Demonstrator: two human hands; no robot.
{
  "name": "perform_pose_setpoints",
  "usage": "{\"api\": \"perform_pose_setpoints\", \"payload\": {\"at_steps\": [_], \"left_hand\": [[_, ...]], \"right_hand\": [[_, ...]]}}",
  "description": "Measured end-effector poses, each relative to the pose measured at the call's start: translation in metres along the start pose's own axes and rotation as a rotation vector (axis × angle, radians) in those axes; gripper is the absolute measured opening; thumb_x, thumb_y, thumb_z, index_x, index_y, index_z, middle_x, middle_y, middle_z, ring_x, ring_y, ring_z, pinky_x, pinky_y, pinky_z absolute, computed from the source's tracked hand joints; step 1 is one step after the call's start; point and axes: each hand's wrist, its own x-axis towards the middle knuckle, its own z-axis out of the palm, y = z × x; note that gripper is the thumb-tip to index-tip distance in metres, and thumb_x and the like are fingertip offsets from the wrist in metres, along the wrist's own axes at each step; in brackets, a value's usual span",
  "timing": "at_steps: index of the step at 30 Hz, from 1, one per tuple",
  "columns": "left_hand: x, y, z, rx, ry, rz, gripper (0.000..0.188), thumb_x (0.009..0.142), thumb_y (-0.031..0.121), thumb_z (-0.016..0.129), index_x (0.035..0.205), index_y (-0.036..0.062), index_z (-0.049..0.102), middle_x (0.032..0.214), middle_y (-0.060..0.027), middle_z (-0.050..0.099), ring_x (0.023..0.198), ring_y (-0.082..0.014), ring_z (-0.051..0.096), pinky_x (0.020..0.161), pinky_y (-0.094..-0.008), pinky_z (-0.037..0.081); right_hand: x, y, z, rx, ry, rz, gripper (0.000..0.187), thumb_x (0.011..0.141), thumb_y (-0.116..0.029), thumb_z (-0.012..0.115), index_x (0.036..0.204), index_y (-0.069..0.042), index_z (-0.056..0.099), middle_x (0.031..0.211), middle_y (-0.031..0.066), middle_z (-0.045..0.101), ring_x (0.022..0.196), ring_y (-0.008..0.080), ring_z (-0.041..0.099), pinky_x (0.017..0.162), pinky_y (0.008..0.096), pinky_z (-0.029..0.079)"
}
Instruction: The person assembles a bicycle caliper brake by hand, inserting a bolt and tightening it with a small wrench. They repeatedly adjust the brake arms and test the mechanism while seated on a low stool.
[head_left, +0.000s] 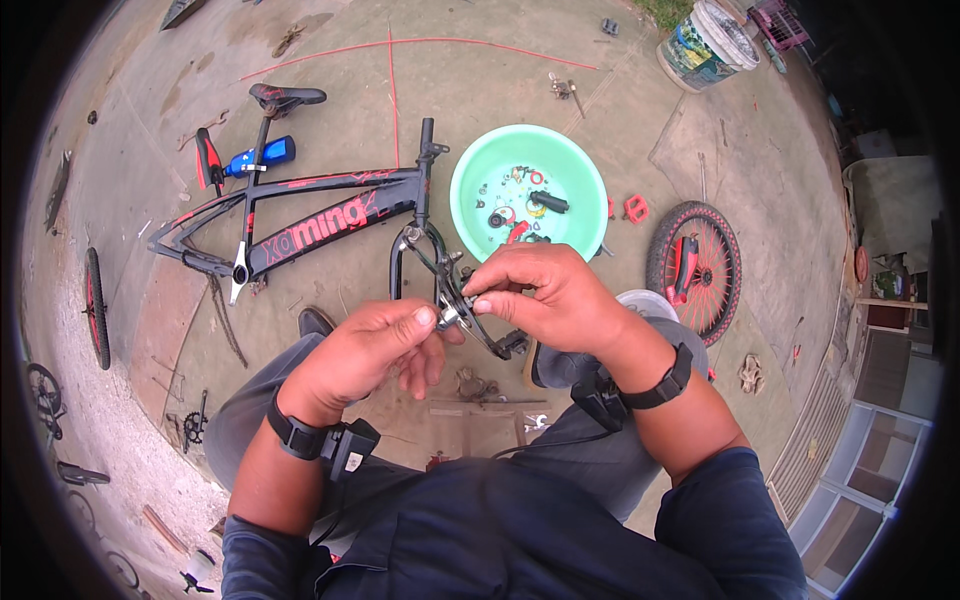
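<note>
Between my knees, a black bicycle fork [397, 268] is joined to the front of a dark frame [330, 225] with red lettering, lying on the ground. My left hand [385, 345] pinches a small silver metal part [449, 316] by one fork leg, its thumb on top and its other fingers curled beneath. Opposite it, my right hand [535, 290] is closed, with thumb and index finger pressed together against the same spot. What lies between those right fingertips is too small to make out. Both hands nearly touch, and they partly cover the fork leg.
A light green basin [466, 160] with loose small parts stands just beyond my right hand. Right of it are a red pedal [636, 208] and a spoked wheel [655, 255]. A blue bottle [270, 153] lies by the saddle [287, 97]. A bucket [690, 60] stands far right.
</note>
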Motion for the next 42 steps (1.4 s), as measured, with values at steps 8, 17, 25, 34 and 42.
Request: {"api": "perform_pose_setpoints", "payload": {"at_steps": [8,17,25,34,42], "left_hand": [[0.003,-0.002,0.010,-0.044,-0.014,-0.007,0.039,0.107,0.039,0.051,0.108,0.0012,0.062,0.066,0.0006,0.050,0.052,-0.0074,0.043,0.050,-0.0236,0.035],[0.007,-0.009,0.015,0.256,0.152,0.130,0.025,0.106,0.027,0.056,0.106,0.0029,0.064,0.071,0.0042,0.052,0.061,-0.0049,0.045,0.055,-0.0230,0.037],[0.012,-0.017,0.020,0.641,0.283,0.304,0.017,0.104,0.018,0.059,0.104,0.0009,0.062,0.074,-0.0024,0.056,0.069,-0.0117,0.051,0.064,-0.0297,0.046],[0.008,-0.017,0.014,0.604,0.297,0.331,0.023,0.105,0.022,0.056,0.109,0.0010,0.063,0.078,-0.0008,0.057,0.073,-0.0092,0.051,0.067,-0.0270,0.045],[0.000,-0.018,0.004,0.368,0.359,0.318,0.029,0.108,0.030,0.053,0.105,0.0031,0.062,0.066,0.0076,0.043,0.058,-0.0025,0.034,0.052,-0.0220,0.028]], "right_hand": [[-0.002,-0.001,0.004,-0.072,-0.043,-0.012,0.009,0.090,-0.005,0.073,0.099,-0.003,0.071,0.083,0.0065,0.069,0.074,0.0176,0.063,0.069,0.0314,0.050],[-0.003,-0.003,0.006,-0.121,-0.015,0.099,0.007,0.092,-0.008,0.072,0.095,-0.003,0.069,0.078,0.0062,0.067,0.071,0.0160,0.063,0.064,0.0307,0.049],[-0.005,0.006,0.008,-0.086,-0.025,0.154,0.007,0.094,-0.007,0.070,0.098,-0.001,0.068,0.082,0.0052,0.069,0.075,0.0117,0.064,0.066,0.0286,0.051],[0.000,0.010,0.003,0.361,0.058,0.304,0.024,0.100,-0.016,0.065,0.117,0.001,0.065,0.098,0.0060,0.070,0.088,0.0119,0.066,0.075,0.0279,0.052],[-0.009,0.008,-0.055,0.273,0.431,0.292,0.032,0.102,-0.025,0.060,0.124,-0.001,0.064,0.099,0.0078,0.071,0.085,0.0146,0.069,0.072,0.0260,0.048]]}}
